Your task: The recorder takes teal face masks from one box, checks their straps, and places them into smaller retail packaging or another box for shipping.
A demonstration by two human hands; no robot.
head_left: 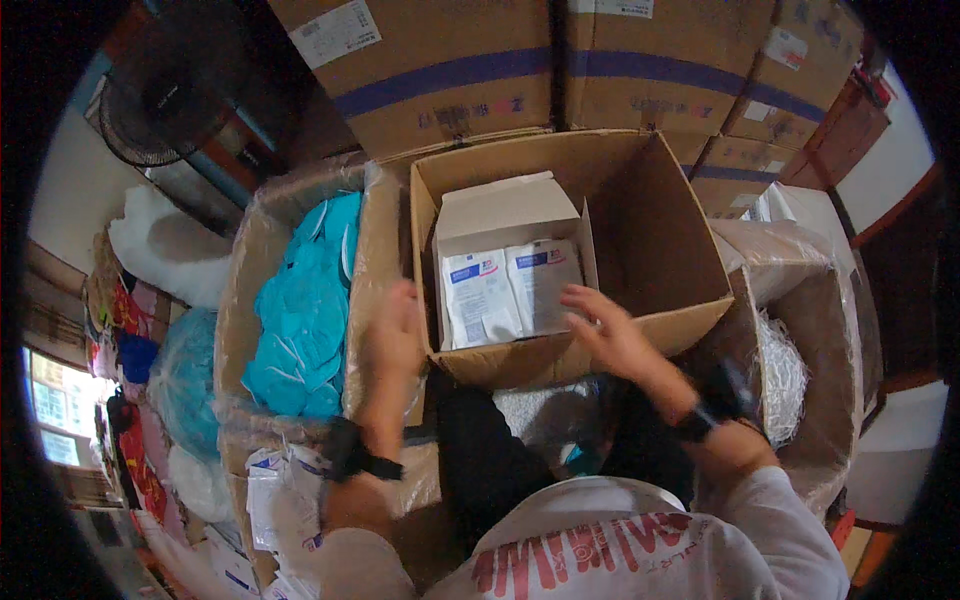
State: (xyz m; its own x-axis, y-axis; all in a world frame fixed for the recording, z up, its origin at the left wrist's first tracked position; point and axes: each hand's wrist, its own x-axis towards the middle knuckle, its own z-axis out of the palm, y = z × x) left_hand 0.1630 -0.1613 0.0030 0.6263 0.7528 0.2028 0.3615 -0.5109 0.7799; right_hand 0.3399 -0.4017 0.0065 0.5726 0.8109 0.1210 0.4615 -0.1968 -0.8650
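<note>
In front of me stands a large open cardboard carton (690,235). Inside it, on the left, sits a smaller white box (505,210) with its flap up. Two stacks of flat white packets with blue print lie in that box, a left packet (478,300) and a right packet (543,283). My right hand (610,330) is over the carton's near edge, fingers apart, beside the right packet. It holds nothing I can see. My left hand (398,325), smeared by motion, is just outside the carton's left wall; its fingers cannot be read clearly.
On the left, a plastic-lined carton holds turquoise fabric pieces (305,310). Loose white packets (285,500) fill a box below it. White stringy material (783,375) lies in a lined box on the right. Stacked sealed cartons (450,70) stand behind, and a fan (150,105) at far left.
</note>
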